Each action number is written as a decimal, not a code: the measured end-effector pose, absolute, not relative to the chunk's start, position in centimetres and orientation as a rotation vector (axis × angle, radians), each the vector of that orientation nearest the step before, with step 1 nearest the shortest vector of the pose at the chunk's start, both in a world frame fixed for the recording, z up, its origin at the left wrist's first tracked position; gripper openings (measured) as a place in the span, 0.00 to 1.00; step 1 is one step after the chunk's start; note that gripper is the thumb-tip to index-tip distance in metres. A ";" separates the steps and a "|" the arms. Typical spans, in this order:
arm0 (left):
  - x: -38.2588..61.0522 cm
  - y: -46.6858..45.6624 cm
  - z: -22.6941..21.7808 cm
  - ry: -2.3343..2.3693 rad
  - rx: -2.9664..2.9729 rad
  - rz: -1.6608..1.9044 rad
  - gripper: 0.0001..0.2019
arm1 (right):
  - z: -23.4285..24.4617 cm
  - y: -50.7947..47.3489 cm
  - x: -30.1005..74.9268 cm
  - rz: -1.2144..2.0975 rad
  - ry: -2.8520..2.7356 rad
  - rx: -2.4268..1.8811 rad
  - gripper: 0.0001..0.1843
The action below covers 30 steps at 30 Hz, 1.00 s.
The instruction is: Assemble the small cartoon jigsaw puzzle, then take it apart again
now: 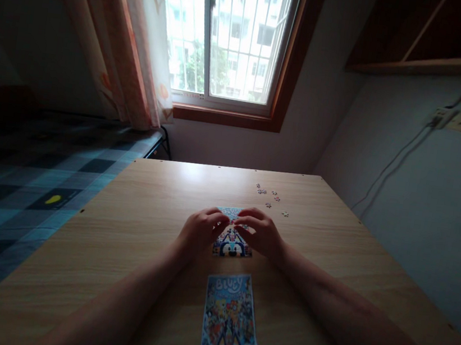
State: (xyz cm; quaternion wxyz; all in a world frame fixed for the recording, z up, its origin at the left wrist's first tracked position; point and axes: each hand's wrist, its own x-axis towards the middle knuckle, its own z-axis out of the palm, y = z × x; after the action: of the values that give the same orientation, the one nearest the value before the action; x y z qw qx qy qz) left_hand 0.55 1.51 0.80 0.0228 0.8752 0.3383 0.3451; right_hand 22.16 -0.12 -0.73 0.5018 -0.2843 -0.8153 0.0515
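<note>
Beneath a bright, barred window (239,38), we see a bare left hand (205,228) and a bare right hand (260,232) drawn in close over a colourful rectangular cartoon jigsaw puzzle (233,247), fingers bent and fingertips nearly meeting above its upper part. We cannot tell whether either hand grips a piece. The puzzle lies flat on a pale wood-grain table (148,212). Nearer to us, apart from the puzzle, lies a tall printed sheet lettered "Bluey" (228,319), with a matching blue dog's face. Beyond the right hand, we find small, knobbed loose puzzle pieces (268,204) scattered.
</note>
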 end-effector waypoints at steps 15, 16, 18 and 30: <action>0.6 1.3 1.1 1.037 2.689 1.092 0.03 | -0.5 -0.1 22.2 0.126 -1.985 -0.722 0.03; 0.6 1.3 1.1 1.038 2.689 1.095 0.04 | -0.5 -0.1 22.3 0.126 -1.984 -0.724 0.03; 0.6 1.3 1.1 1.041 2.691 1.099 0.04 | -0.5 -0.1 22.3 0.130 -1.981 -0.725 0.03; 0.7 1.0 1.4 1.043 2.689 1.088 0.05 | -0.5 -0.1 22.4 0.149 -1.992 -0.716 0.02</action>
State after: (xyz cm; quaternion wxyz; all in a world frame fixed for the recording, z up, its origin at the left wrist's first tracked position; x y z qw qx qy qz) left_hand 0.66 1.04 1.44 0.0295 0.8719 0.3382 0.3528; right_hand 22.38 -0.12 -0.47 0.4880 -0.2945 -0.8194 0.0611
